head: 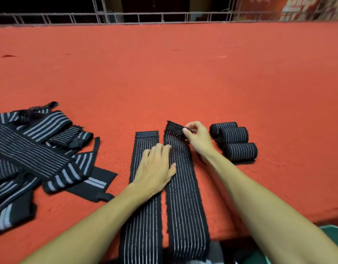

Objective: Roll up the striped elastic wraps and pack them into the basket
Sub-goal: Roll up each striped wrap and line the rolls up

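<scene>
Black flat wraps (143, 216): 2 | rolls (233, 135): 3 | left grip (154, 168) spread | right grip (198, 140) pinching one

Red felt tabletop (183, 63), wire railing (138, 17)

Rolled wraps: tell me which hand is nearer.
Right. The right hand pinches the lifted end of a flat wrap just left of the rolled wraps; the left hand rests flat on the laid-out wraps, farther left.
</scene>
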A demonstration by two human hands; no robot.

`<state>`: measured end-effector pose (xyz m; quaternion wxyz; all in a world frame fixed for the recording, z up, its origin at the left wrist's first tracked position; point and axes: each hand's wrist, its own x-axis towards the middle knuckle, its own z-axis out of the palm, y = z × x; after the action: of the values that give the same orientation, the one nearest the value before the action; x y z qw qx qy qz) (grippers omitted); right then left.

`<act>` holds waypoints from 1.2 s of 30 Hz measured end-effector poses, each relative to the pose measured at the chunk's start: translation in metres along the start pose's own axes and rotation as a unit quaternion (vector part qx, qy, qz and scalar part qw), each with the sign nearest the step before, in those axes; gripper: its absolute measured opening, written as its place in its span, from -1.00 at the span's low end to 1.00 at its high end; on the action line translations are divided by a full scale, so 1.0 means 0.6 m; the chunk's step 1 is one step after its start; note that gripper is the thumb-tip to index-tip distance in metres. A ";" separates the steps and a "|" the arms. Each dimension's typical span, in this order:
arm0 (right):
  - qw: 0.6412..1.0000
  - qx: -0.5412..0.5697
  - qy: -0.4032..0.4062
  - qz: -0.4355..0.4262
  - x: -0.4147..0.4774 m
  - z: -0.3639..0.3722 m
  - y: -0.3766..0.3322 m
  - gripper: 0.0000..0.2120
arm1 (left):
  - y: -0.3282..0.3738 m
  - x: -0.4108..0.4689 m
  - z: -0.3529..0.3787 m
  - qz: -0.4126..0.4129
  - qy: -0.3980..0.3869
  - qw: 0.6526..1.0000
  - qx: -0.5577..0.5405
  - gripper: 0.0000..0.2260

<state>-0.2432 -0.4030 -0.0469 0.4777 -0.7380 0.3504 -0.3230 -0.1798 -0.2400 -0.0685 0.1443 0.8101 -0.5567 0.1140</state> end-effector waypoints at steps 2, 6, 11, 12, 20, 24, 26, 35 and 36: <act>0.995 0.092 -0.044 0.011 -0.016 -0.031 -0.032 -0.89 | 0.010 -0.002 -0.012 -0.086 -0.037 0.994 -0.048 -0.42; 0.963 0.254 -0.090 0.028 -0.052 -0.080 -0.110 -0.93 | 0.028 0.000 -0.057 -0.193 -0.108 0.938 -0.268 -0.52; 0.961 0.269 -0.061 0.011 -0.100 -0.101 -0.184 -0.96 | 0.043 -0.040 -0.139 -0.143 -0.168 0.813 -0.539 -0.86; 0.963 0.265 -0.047 0.012 -0.108 -0.103 -0.195 -0.96 | 0.047 -0.048 -0.160 -0.142 -0.166 0.798 -0.562 -0.87; 0.984 0.165 -0.064 -0.004 -0.159 -0.089 -0.264 -0.92 | 0.026 -0.113 -0.282 -0.108 -0.214 0.672 -0.700 -0.69; 0.993 0.076 -0.088 -0.028 -0.158 -0.064 -0.268 -0.94 | -0.009 -0.131 -0.271 -0.138 -0.212 0.708 -0.659 -0.69; 0.992 0.062 -0.112 -0.015 -0.151 -0.051 -0.263 -0.96 | -0.029 -0.137 -0.255 -0.157 -0.221 0.720 -0.638 -0.70; 0.977 0.013 -0.213 0.020 -0.111 -0.001 -0.197 -0.92 | -0.096 -0.123 -0.189 -0.171 -0.277 0.801 -0.501 -0.80; 0.974 0.005 -0.224 0.027 -0.106 0.003 -0.187 -0.92 | -0.104 -0.114 -0.183 -0.169 -0.258 0.834 -0.458 -0.80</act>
<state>-0.2532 -0.3161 0.0479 0.5562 -0.7795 0.2528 -0.1386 -0.1484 -0.1197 0.0033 0.3668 0.7330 -0.4163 -0.3934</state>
